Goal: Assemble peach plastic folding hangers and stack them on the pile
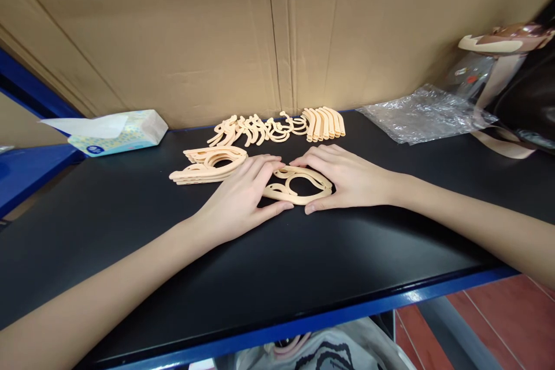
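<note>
A beige plastic folding hanger (299,199), folded up with its round hook in the middle, lies on the black tabletop. My left hand (245,193) is closed on its left end, fingers over the far edge and thumb along the near side. At the right end, my right hand (353,176) grips it the same way; the fingers cover parts of both ends. Just beyond my left hand is a stack of similar folded hangers (208,173). Behind them, loose hanger parts form a row: slim arms (223,132), curved hooks (277,132) and wider curved arms (324,124).
A tissue pack (124,136) sits at the back left. Crumpled clear plastic (427,113) lies at the back right, beside a bottle with a strap (505,46). Cardboard (195,34) walls off the back. The table's blue front edge (303,324) runs nearest me, with a bag (329,350) below.
</note>
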Demonstrator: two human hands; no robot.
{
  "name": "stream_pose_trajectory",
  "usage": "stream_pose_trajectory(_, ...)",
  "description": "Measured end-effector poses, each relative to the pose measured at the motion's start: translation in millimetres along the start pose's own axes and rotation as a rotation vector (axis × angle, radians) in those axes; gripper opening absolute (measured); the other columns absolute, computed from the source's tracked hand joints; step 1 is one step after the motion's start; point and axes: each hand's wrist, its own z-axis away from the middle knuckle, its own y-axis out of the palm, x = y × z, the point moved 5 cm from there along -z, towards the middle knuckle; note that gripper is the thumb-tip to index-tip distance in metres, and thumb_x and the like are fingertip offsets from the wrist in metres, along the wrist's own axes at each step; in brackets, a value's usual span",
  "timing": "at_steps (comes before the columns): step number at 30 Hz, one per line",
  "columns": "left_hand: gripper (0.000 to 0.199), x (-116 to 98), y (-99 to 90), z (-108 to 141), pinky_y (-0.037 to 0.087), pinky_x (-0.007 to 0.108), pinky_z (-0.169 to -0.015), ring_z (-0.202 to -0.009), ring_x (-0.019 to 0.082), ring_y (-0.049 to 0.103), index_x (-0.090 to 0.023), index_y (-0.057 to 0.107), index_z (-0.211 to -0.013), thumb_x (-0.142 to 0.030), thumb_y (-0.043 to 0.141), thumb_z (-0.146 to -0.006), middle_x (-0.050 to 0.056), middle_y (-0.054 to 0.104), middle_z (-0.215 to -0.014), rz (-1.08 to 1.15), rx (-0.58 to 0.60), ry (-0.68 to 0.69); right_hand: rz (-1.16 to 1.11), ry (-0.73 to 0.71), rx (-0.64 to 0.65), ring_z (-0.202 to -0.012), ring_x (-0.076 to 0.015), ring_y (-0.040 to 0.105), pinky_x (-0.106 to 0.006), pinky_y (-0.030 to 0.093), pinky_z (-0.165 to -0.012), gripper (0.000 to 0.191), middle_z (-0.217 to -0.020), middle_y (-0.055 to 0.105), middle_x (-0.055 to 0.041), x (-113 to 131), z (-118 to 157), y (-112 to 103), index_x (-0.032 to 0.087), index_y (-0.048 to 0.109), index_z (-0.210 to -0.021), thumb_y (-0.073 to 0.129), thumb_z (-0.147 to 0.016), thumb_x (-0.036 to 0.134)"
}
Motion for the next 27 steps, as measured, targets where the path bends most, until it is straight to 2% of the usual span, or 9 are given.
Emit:
stream_pose_trajectory(6, 0.060, -0.5, 0.5, 0.0, 0.039, 0.051, -0.110, -0.134, 0.032, 0.044, -0.013, 0.047, -0.131, -0.058, 0.054, -0.092, 0.019, 0.051, -0.140, -0.005, 0.021, 0.011, -0.017, 0.009, -0.005, -0.106, -0.0297, 0.055, -0.045, 0.041, -0.093, 0.064, -0.118, 0.061, -0.0121, 3.3, 0.0, -0.8, 0.017, 0.050, -0.130, 0.072, -0.079, 0.050)
stream_pose_trajectory(13, 0.071, -0.8, 2.4, -0.8, 0.037, 0.053, -0.110, -0.138, 0.034, 0.039, -0.018, 0.040, -0.139, -0.063, 0.059, -0.086, 0.017, 0.045, -0.147, 0.041, 0.067, 0.034, -0.039, -0.065, -0.063, -0.107, -0.0279, 0.055, -0.044, 0.041, -0.095, 0.063, -0.119, 0.060, -0.0097, 7.6, 1.9, -3.6, 0.022, 0.048, -0.131, 0.073, -0.075, 0.036)
stream_pose_trajectory(17, 0.065, -3.9, 0.2, -2.1, 0.046, 0.046, -0.098, -0.119, 0.031, 0.054, -0.020, 0.041, -0.137, -0.058, 0.061, -0.088, 0.014, 0.054, -0.137, 0.096, 0.080, 0.050, -0.050, -0.109, -0.090, -0.113, -0.0276, 0.053, -0.043, 0.040, -0.098, 0.062, -0.122, 0.058, -0.0102, 11.6, 2.5, -5.8, 0.021, 0.047, -0.130, 0.072, -0.075, 0.032)
stream_pose_trajectory(20, 0.062, -6.2, -2.1, -2.4, 0.050, 0.040, -0.089, -0.107, 0.027, 0.059, -0.018, 0.044, -0.131, -0.056, 0.064, -0.086, 0.011, 0.059, -0.126, 0.103, 0.060, 0.057, -0.068, -0.141, -0.113, -0.118, -0.0273, 0.052, -0.043, 0.041, -0.101, 0.062, -0.126, 0.057, -0.0104, 15.0, 2.8, -7.0, 0.023, 0.046, -0.131, 0.072, -0.075, 0.029)
stream_pose_trajectory(24, 0.063, -8.8, -5.9, -0.8, 0.049, 0.037, -0.091, -0.108, 0.026, 0.060, -0.016, 0.044, -0.131, -0.049, 0.069, -0.084, 0.011, 0.059, -0.124, 0.044, -0.021, 0.077, -0.161, -0.140, -0.171, -0.116, -0.0248, 0.054, -0.040, 0.044, -0.099, 0.065, -0.129, 0.056, -0.0109, 13.8, 3.2, -10.5, 0.021, 0.044, -0.133, 0.074, -0.078, 0.037)
stream_pose_trajectory(27, 0.065, -11.4, -8.6, 0.8, 0.048, 0.037, -0.095, -0.110, 0.025, 0.060, -0.014, 0.043, -0.134, -0.046, 0.070, -0.084, 0.012, 0.059, -0.127, 0.006, -0.074, 0.111, -0.276, -0.024, -0.245, -0.102, -0.0207, 0.060, -0.036, 0.047, -0.092, 0.066, -0.120, 0.059, -0.0098, 4.2, 3.1, -15.9, 0.017, 0.047, -0.132, 0.074, -0.079, 0.046)
